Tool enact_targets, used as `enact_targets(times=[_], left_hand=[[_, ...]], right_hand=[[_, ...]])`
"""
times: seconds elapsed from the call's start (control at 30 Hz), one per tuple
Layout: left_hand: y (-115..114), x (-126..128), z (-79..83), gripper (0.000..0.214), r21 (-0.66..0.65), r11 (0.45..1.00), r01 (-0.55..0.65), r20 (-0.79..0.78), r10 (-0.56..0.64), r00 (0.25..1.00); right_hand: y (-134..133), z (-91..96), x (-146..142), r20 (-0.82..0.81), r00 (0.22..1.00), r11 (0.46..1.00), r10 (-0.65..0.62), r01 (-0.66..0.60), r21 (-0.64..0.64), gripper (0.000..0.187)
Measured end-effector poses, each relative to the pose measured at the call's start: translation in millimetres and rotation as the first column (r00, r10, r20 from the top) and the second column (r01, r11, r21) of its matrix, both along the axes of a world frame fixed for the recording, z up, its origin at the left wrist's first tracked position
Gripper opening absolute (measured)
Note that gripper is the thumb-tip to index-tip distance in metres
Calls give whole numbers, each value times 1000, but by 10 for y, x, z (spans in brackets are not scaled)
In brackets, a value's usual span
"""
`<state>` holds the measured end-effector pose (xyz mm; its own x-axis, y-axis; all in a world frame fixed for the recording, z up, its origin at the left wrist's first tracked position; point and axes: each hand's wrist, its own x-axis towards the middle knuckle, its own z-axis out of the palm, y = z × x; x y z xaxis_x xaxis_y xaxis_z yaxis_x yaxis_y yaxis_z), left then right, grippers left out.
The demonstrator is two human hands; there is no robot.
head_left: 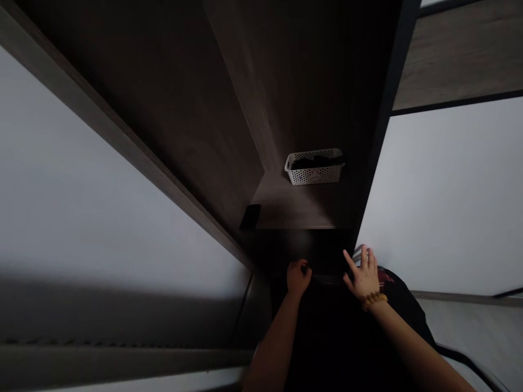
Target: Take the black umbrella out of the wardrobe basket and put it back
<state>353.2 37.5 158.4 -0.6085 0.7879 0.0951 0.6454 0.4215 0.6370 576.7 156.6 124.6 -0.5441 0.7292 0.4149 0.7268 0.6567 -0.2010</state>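
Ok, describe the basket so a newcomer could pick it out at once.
Find the dark wooden shelf unit. On its shelf sits a white plastic basket, its sides full of small holes, dark items inside, the only pale thing there.

**Dark contents** [314, 161] of the white basket [314, 175]: too shadowed to identify. Flat black object [250, 217] on the shelf [286, 209]: too dark to tell. Left hand [298, 277]: fingertips lost in shadow. Right hand [365, 275]: partly covers a pale item [357, 253]. Black mass [327, 332] below the hands: featureless, cut off by the lower edge.
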Motion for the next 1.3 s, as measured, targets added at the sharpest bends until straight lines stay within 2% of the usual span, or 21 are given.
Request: enact_targets(times=[0.13,0.3,0.53,0.7,0.77,0.97,1.2,1.3], left_hand=[[29,-38,-41,24,-14,1000,-12,17,12,1000],[25,-76,-60,24,-25,999,-19,36,20,999],[2,-97,-21,22,-27,999,-20,52,22,998],[-6,-121,1,22,-34,999,-27,59,29,998],[-5,-130,-3,22,-37,999,-29,63,32,998],[1,-147,-14,22,-39,999,-28,70,31,997],[-4,-165,-24,21,-34,999,-23,69,25,997],[-1,-172,-41,21,-33,999,-19,71,21,997]], right_hand=[[48,-33,-6,80,989,991,-121,125,-56,89],[79,32,38,80,977,970,-198,207,-127,87],[43,103,57,-54,955,951,-292,283,-123,80],[105,59,100,-164,931,933,-326,290,-212,78],[134,61,119,-168,918,907,-360,302,-295,77],[197,56,151,-188,851,779,-490,331,-532,79],[295,-147,181,-313,751,741,-582,330,-585,80],[333,-180,201,-346,714,721,-608,314,-618,81]])
